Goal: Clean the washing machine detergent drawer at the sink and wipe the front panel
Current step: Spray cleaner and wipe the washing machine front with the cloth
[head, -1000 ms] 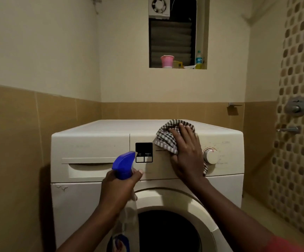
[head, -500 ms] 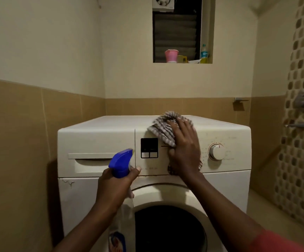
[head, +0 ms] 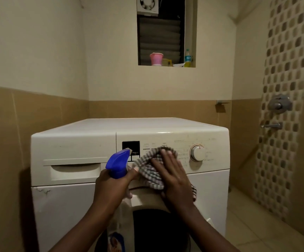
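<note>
Cloth (head: 147, 169) is pressed to front panel (head: 167, 138) by right hand (head: 174, 178), fingers flat together, for wiping; spray bottle (head: 118, 163) is gripped by left hand (head: 111, 188), fingers curled, ready.

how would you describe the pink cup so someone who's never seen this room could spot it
Above the white washing machine, a window recess sits high in the back wall. A few small things stand on its sill, and the pink cup is the leftmost. It is the only pink one; its neighbours are a yellow object and a labelled bottle.
</note>
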Motion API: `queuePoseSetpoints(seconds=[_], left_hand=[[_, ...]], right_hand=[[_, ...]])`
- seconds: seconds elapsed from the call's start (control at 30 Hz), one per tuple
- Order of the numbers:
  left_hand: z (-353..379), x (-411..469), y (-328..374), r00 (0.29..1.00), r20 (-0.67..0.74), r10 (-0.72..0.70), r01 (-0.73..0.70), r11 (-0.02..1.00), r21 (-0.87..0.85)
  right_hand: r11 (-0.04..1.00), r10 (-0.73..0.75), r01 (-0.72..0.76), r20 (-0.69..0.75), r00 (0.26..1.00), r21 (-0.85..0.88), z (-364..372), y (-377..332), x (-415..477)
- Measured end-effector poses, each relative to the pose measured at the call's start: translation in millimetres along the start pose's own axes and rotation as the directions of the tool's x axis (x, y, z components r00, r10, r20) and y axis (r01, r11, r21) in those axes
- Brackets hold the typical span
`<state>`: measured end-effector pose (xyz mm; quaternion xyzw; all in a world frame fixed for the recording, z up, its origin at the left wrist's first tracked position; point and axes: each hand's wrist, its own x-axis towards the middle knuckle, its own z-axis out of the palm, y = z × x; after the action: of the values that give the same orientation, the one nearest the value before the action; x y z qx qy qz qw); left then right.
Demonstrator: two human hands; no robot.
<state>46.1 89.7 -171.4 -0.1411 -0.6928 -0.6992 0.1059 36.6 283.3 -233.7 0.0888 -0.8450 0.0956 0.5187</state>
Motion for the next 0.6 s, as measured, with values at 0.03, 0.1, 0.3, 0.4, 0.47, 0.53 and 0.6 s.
queuePoseSetpoints(seconds=[0.03,0.1,0.3,0.4,0.47,0.53,0.6], left_hand=[[2,-1,0,1.000,0.013,-0.002,0.002,1.000,0.008],[8,0,-2,1.000,0.025,-0.014,0.013,0.999,0.036],[39,0,4,0.997,0.079,-0.018,0.012,0.997,0.082],[57,0,15,0.994,0.108,-0.028,0.019,0.996,0.083],[71,0,22,0.992,0.120,-0.029,0.021,0.997,0.073],[84,1,28,0.990,0.139,-0.018,0.007,0.997,0.078],[96,2,34,0.987,0.161,-0.001,-0.013,0.996,0.087]], right_hand=[[0.995,0.097,-0.097,-0.004,0.995,0.009,-2,7,-11],[0.994,0.105,-0.106,0.031,0.994,0.002,-1,9,-31],[0.992,0.114,-0.114,-0.004,0.993,0.063,-33,24,-31],[0.952,0.265,-0.240,-0.121,0.957,0.189,-63,35,-26],[0.939,0.311,-0.263,-0.219,0.925,0.224,-83,43,-20],[0.932,0.338,-0.278,-0.275,0.900,0.234,-98,51,-15],[0.926,0.353,-0.286,-0.300,0.886,0.247,-108,59,-13]])
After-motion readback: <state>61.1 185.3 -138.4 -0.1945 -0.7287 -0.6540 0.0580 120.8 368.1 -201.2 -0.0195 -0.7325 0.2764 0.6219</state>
